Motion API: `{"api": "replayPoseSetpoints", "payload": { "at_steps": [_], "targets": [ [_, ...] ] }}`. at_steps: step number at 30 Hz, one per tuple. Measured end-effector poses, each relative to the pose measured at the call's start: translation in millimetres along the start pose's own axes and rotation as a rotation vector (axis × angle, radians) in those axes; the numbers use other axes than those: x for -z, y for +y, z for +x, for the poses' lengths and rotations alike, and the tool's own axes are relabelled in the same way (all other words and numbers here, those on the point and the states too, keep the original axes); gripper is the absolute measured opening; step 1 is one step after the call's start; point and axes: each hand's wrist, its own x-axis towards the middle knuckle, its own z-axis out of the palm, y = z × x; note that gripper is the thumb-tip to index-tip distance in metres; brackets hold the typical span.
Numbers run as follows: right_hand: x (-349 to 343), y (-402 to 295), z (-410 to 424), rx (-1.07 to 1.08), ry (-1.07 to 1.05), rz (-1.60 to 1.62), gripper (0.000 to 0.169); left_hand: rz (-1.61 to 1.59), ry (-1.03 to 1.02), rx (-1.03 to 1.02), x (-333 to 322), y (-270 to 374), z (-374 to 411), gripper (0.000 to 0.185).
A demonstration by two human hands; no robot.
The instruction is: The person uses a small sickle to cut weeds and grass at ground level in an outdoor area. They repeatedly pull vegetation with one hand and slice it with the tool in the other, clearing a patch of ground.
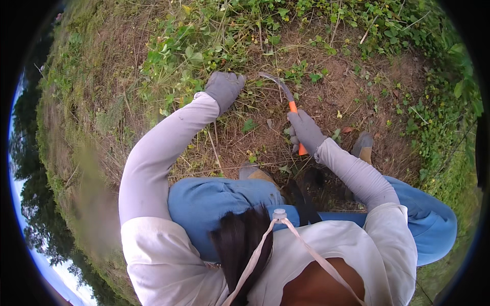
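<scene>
My right hand (307,130), in a grey glove, grips the orange handle (293,107) of a small sickle. Its curved metal blade (281,85) points up and to the left, low over the soil, with the tip a short way right of my other hand. My left hand (225,91), also gloved in grey, is curled into a fist at ground level among green weeds (183,63). Leafy stems and dry grass emerge around that fist; its palm and fingertips are hidden from above.
My bent knees in blue trousers (226,195) and my shoes (361,146) are close below the hands. Reddish-brown soil (342,82) with dry stalks shows around the blade. Low leafy vines (398,30) grow at the upper right. Trees (34,206) stand far left.
</scene>
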Motion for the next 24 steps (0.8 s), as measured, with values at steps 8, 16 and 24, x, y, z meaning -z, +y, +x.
{"api": "replayPoseSetpoints", "payload": {
  "at_steps": [8,16,24],
  "targets": [
    [-3.0,32.6,-17.5,0.085,-0.116,-0.586,0.039,-0.144,0.118,0.221,-0.7,-61.0,-1.0,0.021],
    [9.5,2.1,-5.4,0.038,0.086,0.128,0.027,-0.317,-0.013,1.142,-9.2,-181.1,-51.0,0.028],
    [7.2,-4.4,14.2,0.103,0.038,0.138,0.029,-0.545,-0.231,1.475,-157.6,-236.6,-120.3,0.064]
  ]
}}
